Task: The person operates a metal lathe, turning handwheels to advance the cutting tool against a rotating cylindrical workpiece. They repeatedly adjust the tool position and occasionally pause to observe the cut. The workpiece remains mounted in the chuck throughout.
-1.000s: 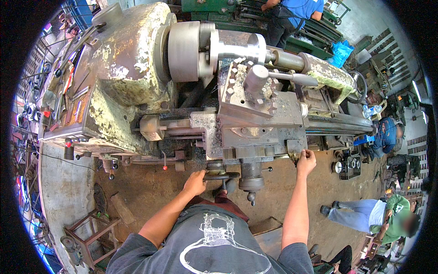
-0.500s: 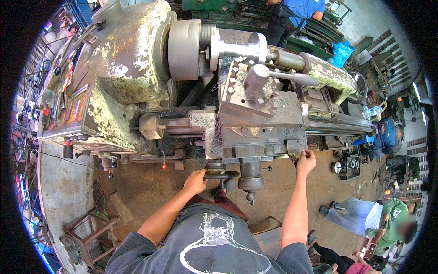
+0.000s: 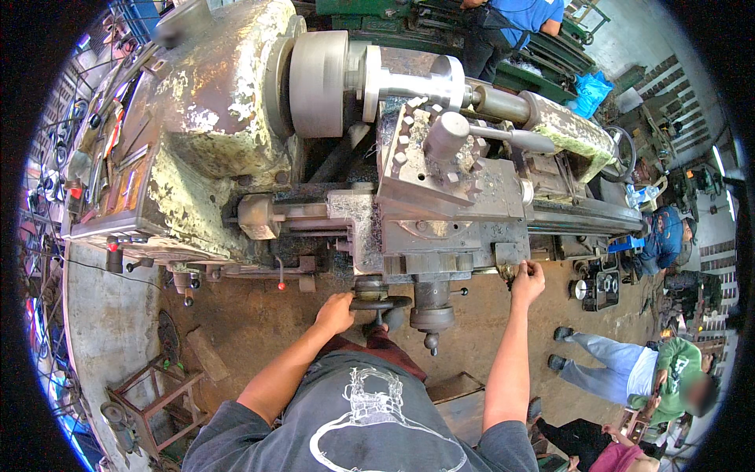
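My left hand (image 3: pixel 336 313) is closed on the left edge of a dark handwheel (image 3: pixel 388 302) at the front of a large metal lathe. Its fingertips are partly hidden. My right hand (image 3: pixel 528 283) is closed in a pinch at the right front corner of the tool slide (image 3: pixel 450 228), by a small fitting; whatever lies between the fingers is hidden. Behind the slide, a shiny flanged metal shaft (image 3: pixel 409 85) runs between the smooth-looking chuck (image 3: pixel 318 85) and the tailstock (image 3: pixel 562 122). A tool post with a long clamp handle (image 3: pixel 515 138) sits on the slide.
Below the slide a ball-ended crank (image 3: pixel 431 340) sticks out toward me. Loose tools lie on the headstock's left side (image 3: pixel 130 169). A metal frame (image 3: pixel 157 397) stands at lower left. People are nearby: one in green (image 3: pixel 676 366) at right, one in blue (image 3: pixel 519 20) behind the lathe.
My right hand has shifted very slightly down, its fingers still pinched. My left hand stays on the handwheel. At right, the legs of the person in green have moved apart.
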`<state>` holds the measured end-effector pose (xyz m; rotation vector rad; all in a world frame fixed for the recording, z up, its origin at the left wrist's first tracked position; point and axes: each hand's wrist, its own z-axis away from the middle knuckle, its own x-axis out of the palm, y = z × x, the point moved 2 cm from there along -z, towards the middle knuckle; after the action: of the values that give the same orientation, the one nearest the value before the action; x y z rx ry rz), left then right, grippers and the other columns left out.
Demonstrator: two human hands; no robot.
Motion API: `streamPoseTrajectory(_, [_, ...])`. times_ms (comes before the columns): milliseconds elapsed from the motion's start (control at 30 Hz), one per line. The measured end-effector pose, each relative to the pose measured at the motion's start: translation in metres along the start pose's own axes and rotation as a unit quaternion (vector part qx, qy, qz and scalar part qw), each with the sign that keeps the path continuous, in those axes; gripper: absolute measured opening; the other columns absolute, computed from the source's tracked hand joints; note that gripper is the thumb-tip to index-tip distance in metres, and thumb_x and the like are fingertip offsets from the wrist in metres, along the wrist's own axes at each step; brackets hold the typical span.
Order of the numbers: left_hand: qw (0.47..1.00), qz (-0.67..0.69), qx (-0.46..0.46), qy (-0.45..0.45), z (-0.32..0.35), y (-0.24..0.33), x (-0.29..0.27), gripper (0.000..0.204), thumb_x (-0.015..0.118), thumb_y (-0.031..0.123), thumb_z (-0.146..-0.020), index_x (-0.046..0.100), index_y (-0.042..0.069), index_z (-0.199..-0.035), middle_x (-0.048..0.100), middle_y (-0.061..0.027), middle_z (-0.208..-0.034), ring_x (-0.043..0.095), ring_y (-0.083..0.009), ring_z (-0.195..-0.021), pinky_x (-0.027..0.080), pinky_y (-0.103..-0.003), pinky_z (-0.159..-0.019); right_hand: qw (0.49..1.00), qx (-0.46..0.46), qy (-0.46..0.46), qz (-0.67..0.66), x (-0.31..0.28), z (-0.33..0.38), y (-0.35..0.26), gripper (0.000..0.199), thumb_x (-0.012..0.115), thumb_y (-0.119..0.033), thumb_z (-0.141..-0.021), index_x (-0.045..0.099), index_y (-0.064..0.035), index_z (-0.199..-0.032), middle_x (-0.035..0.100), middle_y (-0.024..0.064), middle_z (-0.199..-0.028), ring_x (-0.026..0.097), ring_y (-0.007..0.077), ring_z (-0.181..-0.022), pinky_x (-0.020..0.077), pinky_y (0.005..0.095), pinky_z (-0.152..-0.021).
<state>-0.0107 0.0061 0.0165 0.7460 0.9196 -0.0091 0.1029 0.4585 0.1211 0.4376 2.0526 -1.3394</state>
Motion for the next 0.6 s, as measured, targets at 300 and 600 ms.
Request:
streamPoseTrajectory(300, [1.0, 0.022, 0.007, 0.007, -0.002, -0.006, 0.005, 0.045, 0.066, 0.01, -0.079, 0.06, 0.0, -0.122, 0.065, -0.0226, -0.114, 0.058, -0.0406, -0.112, 0.048, -0.047, -0.098, 0.999, 0.017, -0.02, -0.042, 0.003, -0.007, 0.015, 0.014, 0.072, -0.012, -0.085, 0.069, 0.0015, -0.085, 0.067, 0.0113, -0.072, 0.06, 0.0214, -0.063, 0.0495, 0.0366, -0.065])
streamPoseTrajectory(600, [0.998, 0.048, 0.019, 0.033, 0.0, -0.014, 0.008, 0.042, 0.064, 0.01, -0.077, 0.063, 0.001, -0.118, 0.065, -0.0222, -0.115, 0.059, -0.0398, -0.112, 0.047, -0.045, -0.099, 0.735, 0.493, -0.054, -0.463, 0.044, 0.055, 0.162, 0.019, 0.052, -0.027, -0.092, 0.055, -0.0081, -0.09, 0.054, 0.0048, -0.067, 0.054, 0.0205, -0.06, 0.0434, 0.0298, -0.052])
